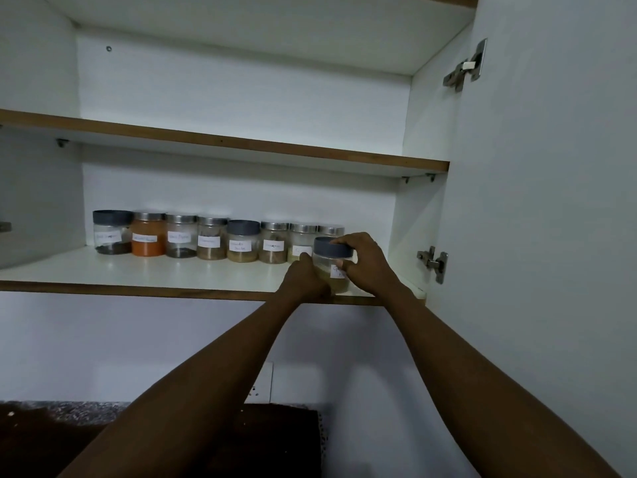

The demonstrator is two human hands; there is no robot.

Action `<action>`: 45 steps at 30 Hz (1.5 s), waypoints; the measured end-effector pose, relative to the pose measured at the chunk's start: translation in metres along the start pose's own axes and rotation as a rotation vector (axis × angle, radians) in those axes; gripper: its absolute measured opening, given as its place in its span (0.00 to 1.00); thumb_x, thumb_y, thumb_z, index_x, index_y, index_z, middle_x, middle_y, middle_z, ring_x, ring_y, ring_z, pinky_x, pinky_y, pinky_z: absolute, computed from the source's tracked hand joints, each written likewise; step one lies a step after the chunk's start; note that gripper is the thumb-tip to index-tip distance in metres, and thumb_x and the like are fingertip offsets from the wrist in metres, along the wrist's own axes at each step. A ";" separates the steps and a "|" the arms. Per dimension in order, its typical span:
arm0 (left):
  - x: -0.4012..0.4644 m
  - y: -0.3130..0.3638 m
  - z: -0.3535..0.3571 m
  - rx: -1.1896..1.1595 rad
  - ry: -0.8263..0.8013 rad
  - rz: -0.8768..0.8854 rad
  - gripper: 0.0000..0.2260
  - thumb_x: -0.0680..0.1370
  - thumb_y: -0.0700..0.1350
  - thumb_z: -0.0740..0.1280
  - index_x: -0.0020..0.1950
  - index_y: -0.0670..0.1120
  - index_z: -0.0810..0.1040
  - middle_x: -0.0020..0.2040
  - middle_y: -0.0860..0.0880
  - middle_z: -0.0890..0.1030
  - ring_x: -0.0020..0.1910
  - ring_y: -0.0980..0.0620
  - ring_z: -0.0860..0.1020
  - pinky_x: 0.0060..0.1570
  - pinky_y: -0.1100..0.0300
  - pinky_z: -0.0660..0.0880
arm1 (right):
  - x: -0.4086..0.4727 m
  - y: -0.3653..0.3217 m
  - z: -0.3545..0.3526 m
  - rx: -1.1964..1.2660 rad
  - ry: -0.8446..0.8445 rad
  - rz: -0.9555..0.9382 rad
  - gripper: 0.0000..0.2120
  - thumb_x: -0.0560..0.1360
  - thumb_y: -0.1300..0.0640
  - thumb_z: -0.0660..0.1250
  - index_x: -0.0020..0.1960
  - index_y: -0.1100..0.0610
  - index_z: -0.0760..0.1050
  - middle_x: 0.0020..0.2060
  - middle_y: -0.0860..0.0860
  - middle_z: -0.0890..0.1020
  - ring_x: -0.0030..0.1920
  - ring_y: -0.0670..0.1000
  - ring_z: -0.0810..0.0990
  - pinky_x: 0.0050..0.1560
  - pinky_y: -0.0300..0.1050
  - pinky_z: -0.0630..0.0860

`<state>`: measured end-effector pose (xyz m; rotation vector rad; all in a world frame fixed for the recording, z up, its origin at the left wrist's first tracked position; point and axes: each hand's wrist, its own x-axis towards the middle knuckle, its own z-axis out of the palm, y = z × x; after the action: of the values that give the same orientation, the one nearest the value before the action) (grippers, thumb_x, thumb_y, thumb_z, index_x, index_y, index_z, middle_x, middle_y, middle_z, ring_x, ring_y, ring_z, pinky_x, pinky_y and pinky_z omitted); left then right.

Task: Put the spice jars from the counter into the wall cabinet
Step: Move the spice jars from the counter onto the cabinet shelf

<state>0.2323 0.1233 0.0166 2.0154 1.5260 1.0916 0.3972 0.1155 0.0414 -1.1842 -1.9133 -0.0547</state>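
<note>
A clear spice jar with a grey lid (331,260) stands at the front right of the cabinet's lower shelf (155,274). My left hand (305,279) grips its left side and my right hand (362,262) wraps its right side and lid. Behind it, several labelled spice jars (210,241) stand in a row along the back of the shelf, some with metal lids, some with grey lids. The jar at the row's right end (331,231) is mostly hidden behind the held jar.
The upper shelf (224,143) holds nothing. The cabinet door (551,201) stands open at the right, with hinges (432,262) on its inner edge. Below are a wall socket (262,382) and a dark counter (69,436).
</note>
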 end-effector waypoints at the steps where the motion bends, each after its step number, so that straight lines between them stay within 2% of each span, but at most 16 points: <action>1: 0.004 0.001 0.001 0.000 -0.015 -0.014 0.34 0.69 0.41 0.80 0.70 0.39 0.68 0.66 0.41 0.77 0.64 0.43 0.77 0.59 0.51 0.80 | 0.001 0.003 -0.001 -0.017 -0.008 0.001 0.22 0.73 0.64 0.74 0.67 0.56 0.78 0.63 0.55 0.79 0.64 0.56 0.76 0.68 0.49 0.72; 3: 0.013 0.001 0.004 -0.004 -0.035 -0.036 0.34 0.69 0.42 0.81 0.71 0.40 0.69 0.67 0.41 0.77 0.65 0.43 0.77 0.59 0.52 0.78 | 0.003 0.007 -0.003 -0.043 -0.022 0.016 0.22 0.74 0.65 0.72 0.67 0.55 0.78 0.63 0.55 0.80 0.63 0.58 0.76 0.68 0.56 0.73; 7: 0.030 0.001 0.015 0.006 -0.051 -0.023 0.31 0.70 0.42 0.80 0.70 0.40 0.72 0.67 0.41 0.78 0.65 0.43 0.77 0.56 0.56 0.75 | 0.012 0.019 -0.006 -0.075 -0.038 0.047 0.24 0.72 0.68 0.69 0.67 0.55 0.77 0.63 0.54 0.81 0.63 0.59 0.76 0.68 0.56 0.73; 12: 0.046 0.010 0.022 0.059 -0.110 0.009 0.31 0.72 0.47 0.79 0.72 0.38 0.74 0.68 0.40 0.79 0.67 0.42 0.78 0.68 0.51 0.75 | 0.023 0.033 -0.003 -0.123 0.023 0.067 0.20 0.75 0.56 0.74 0.66 0.54 0.79 0.64 0.55 0.77 0.66 0.56 0.72 0.66 0.42 0.67; 15: 0.054 0.008 0.028 0.052 -0.111 0.045 0.35 0.70 0.49 0.81 0.72 0.38 0.74 0.69 0.41 0.79 0.67 0.43 0.77 0.67 0.50 0.75 | 0.033 0.047 -0.005 -0.180 0.019 0.072 0.18 0.75 0.56 0.74 0.64 0.54 0.81 0.60 0.56 0.80 0.63 0.57 0.75 0.60 0.40 0.62; 18: 0.063 0.005 0.034 0.007 -0.077 0.047 0.34 0.68 0.48 0.82 0.69 0.38 0.75 0.67 0.42 0.79 0.65 0.44 0.78 0.58 0.57 0.76 | 0.039 0.057 -0.008 -0.183 0.024 0.094 0.17 0.74 0.59 0.73 0.63 0.55 0.82 0.58 0.57 0.83 0.59 0.58 0.78 0.58 0.42 0.66; 21: 0.076 0.003 0.039 0.004 -0.068 0.038 0.26 0.68 0.43 0.82 0.62 0.36 0.80 0.61 0.41 0.83 0.61 0.43 0.81 0.56 0.56 0.77 | 0.040 0.066 -0.009 -0.158 0.044 0.068 0.17 0.73 0.66 0.71 0.62 0.59 0.81 0.56 0.58 0.84 0.56 0.59 0.81 0.61 0.49 0.74; 23: 0.085 0.001 0.044 0.015 -0.066 0.040 0.19 0.68 0.42 0.81 0.55 0.35 0.83 0.54 0.40 0.85 0.57 0.43 0.83 0.57 0.52 0.80 | 0.042 0.071 -0.007 -0.127 0.052 0.070 0.18 0.73 0.69 0.69 0.62 0.60 0.81 0.56 0.58 0.84 0.56 0.58 0.81 0.58 0.47 0.75; 25: 0.091 -0.001 0.047 0.015 -0.059 0.040 0.16 0.68 0.42 0.81 0.51 0.36 0.83 0.51 0.40 0.86 0.54 0.42 0.84 0.53 0.53 0.80 | 0.043 0.077 -0.005 -0.107 0.074 0.077 0.19 0.72 0.71 0.67 0.62 0.62 0.81 0.56 0.59 0.84 0.56 0.58 0.81 0.57 0.44 0.74; 31: 0.097 -0.004 0.050 0.018 -0.027 0.077 0.26 0.68 0.42 0.81 0.63 0.37 0.77 0.60 0.43 0.81 0.60 0.45 0.80 0.60 0.52 0.78 | 0.043 0.088 0.003 0.056 0.156 0.091 0.27 0.65 0.78 0.61 0.60 0.63 0.80 0.58 0.56 0.80 0.62 0.57 0.77 0.60 0.40 0.73; 35: 0.099 -0.005 0.054 0.008 0.048 0.124 0.29 0.69 0.43 0.81 0.64 0.35 0.73 0.60 0.39 0.79 0.60 0.42 0.79 0.58 0.51 0.79 | 0.052 0.085 0.000 -0.024 0.106 0.149 0.22 0.70 0.73 0.64 0.62 0.61 0.80 0.58 0.59 0.81 0.62 0.57 0.77 0.59 0.44 0.74; 37: 0.099 -0.005 0.055 -0.003 0.080 0.145 0.29 0.71 0.42 0.80 0.65 0.35 0.71 0.60 0.39 0.79 0.59 0.41 0.79 0.52 0.56 0.77 | 0.059 0.083 0.000 -0.128 0.077 0.163 0.17 0.73 0.65 0.70 0.63 0.62 0.80 0.57 0.62 0.81 0.60 0.59 0.78 0.58 0.44 0.74; 40: 0.099 -0.005 0.057 -0.018 0.056 0.173 0.25 0.75 0.41 0.76 0.66 0.36 0.69 0.59 0.38 0.82 0.58 0.40 0.81 0.54 0.53 0.77 | 0.063 0.081 0.003 -0.213 0.094 0.222 0.18 0.75 0.55 0.74 0.62 0.62 0.79 0.56 0.61 0.79 0.55 0.58 0.80 0.56 0.49 0.78; 41: 0.098 -0.005 0.057 -0.018 0.050 0.182 0.24 0.75 0.41 0.75 0.66 0.36 0.69 0.58 0.37 0.82 0.57 0.40 0.82 0.53 0.53 0.77 | 0.063 0.081 0.005 -0.205 0.132 0.218 0.17 0.75 0.55 0.73 0.62 0.62 0.80 0.56 0.61 0.78 0.54 0.58 0.80 0.56 0.46 0.77; 44: 0.098 -0.005 0.057 0.012 0.030 0.196 0.22 0.76 0.40 0.74 0.66 0.36 0.70 0.56 0.38 0.82 0.55 0.41 0.81 0.51 0.55 0.75 | 0.052 0.085 0.012 0.008 0.369 0.202 0.17 0.76 0.67 0.68 0.65 0.62 0.79 0.59 0.61 0.77 0.59 0.57 0.79 0.53 0.26 0.70; 45: 0.098 -0.005 0.057 0.031 0.025 0.203 0.20 0.76 0.40 0.73 0.65 0.35 0.72 0.56 0.38 0.82 0.55 0.41 0.81 0.53 0.54 0.76 | 0.047 0.090 0.014 0.085 0.430 0.245 0.21 0.75 0.70 0.66 0.68 0.61 0.77 0.61 0.61 0.76 0.60 0.56 0.79 0.56 0.26 0.71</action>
<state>0.2839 0.2245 0.0119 2.2247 1.3815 1.1796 0.4471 0.2041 0.0313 -1.2274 -1.3769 -0.0879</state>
